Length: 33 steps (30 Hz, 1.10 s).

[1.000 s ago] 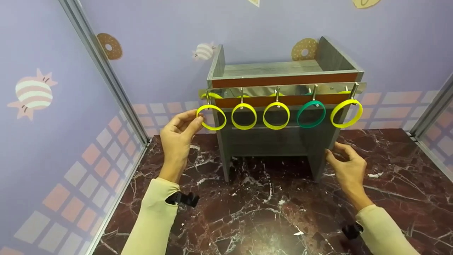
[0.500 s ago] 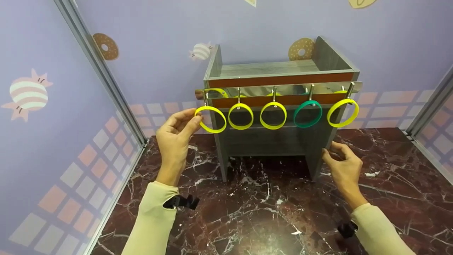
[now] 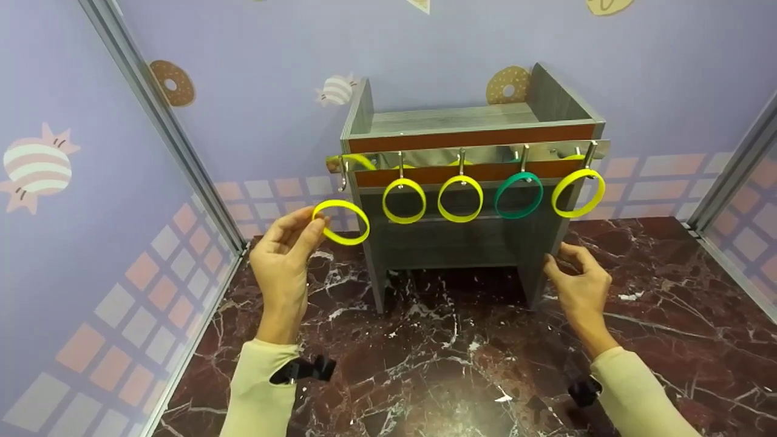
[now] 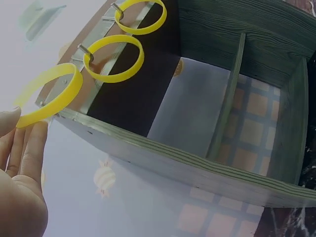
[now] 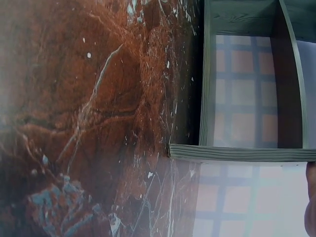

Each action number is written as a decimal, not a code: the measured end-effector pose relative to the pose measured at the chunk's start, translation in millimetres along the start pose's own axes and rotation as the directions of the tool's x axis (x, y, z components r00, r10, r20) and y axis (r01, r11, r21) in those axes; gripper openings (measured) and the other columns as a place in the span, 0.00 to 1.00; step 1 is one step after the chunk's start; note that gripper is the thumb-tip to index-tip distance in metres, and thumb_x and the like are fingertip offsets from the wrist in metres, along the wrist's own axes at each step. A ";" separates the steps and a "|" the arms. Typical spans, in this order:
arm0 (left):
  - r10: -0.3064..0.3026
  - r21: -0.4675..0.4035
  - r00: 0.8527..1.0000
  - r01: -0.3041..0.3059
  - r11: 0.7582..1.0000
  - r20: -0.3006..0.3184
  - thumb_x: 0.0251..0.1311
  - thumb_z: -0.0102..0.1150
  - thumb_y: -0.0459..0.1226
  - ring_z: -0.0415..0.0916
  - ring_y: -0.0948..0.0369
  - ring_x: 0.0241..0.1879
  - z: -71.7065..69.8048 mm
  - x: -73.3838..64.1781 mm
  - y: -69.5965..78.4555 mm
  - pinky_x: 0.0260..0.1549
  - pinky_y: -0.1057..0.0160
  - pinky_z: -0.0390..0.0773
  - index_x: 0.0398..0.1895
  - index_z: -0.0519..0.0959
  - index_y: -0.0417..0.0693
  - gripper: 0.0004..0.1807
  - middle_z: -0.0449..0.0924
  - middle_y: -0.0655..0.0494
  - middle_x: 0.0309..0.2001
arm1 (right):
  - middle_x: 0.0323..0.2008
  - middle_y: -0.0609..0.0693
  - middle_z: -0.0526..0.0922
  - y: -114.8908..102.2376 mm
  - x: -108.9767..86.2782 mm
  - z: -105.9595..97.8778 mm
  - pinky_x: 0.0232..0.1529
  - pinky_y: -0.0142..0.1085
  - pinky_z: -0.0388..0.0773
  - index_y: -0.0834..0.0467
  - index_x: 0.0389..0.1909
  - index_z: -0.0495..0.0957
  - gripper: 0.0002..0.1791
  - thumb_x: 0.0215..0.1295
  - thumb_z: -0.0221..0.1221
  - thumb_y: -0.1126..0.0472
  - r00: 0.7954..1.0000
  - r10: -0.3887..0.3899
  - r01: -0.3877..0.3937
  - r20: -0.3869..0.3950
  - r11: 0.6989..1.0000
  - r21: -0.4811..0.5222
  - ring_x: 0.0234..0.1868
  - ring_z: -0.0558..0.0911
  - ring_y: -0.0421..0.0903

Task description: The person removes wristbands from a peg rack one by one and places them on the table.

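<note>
Nearest are the left sleeve (image 3: pixel 258 388) and the right sleeve (image 3: pixel 640 394), both pale, with black wrist mounts (image 3: pixel 308 369) at the cuffs. Below them spreads the counter (image 3: pixel 425 370), dark red and crossed by white veins.

The right hand (image 3: pixel 583 285) is low, beside the outer right side of the grey shelf unit (image 3: pixel 449 243). Its thumb touches the panel and its fingers are bent next to it; whether that grip pinches the wood I cannot tell, as the right wrist view catches only a sliver of a digit.

The left hand (image 3: pixel 282 261) is raised higher, its grip closed on a yellow ring (image 3: pixel 346 241): thumb and fingertips pinch the band at its left side. The ring is tilted in mid-air, just below the leftmost hook (image 3: pixel 343 176) and apart from it.

To the right, 4 rings hang on hooks: a 2nd yellow ring (image 3: pixel 405 220), a 3rd yellow ring (image 3: pixel 461 219), a green ring (image 3: pixel 517 215) and a 4th yellow ring (image 3: pixel 573 214). All 5 hooks stand out from a shiny metal rail (image 3: pixel 434 156) lying across an orange-brown band (image 3: pixel 461 135) on the unit's front.

Behind rises a lilac wall (image 3: pixel 273 30) printed with striped candies (image 3: pixel 337 90), doughnuts (image 3: pixel 501 82) and squares (image 3: pixel 288 187).
</note>
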State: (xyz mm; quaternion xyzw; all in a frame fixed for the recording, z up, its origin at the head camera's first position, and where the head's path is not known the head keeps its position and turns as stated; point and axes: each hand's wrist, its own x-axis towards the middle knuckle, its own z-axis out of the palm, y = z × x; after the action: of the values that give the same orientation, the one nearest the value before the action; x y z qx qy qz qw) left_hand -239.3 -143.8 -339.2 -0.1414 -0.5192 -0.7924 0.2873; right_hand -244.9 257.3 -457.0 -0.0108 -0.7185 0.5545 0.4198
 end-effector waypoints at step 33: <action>-0.211 -0.046 0.939 0.206 0.977 -0.272 0.64 0.67 0.21 0.89 0.55 0.39 -62.2 -52.2 -87.6 0.45 0.60 0.88 0.46 0.86 0.30 0.08 0.86 0.44 0.37 | 0.38 0.69 0.88 -13.6 -2.9 1.7 0.33 0.18 0.80 0.77 0.43 0.84 0.11 0.58 0.67 0.81 1.000 -0.021 0.020 -0.020 0.999 -0.039 0.34 0.83 0.25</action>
State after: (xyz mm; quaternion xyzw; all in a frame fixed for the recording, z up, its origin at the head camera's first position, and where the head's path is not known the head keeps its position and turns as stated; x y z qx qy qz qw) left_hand -246.0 -158.0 -457.6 0.0233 -0.4794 -0.8347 0.2700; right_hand -237.9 249.4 -447.8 -0.0170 -0.7249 0.5359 0.4325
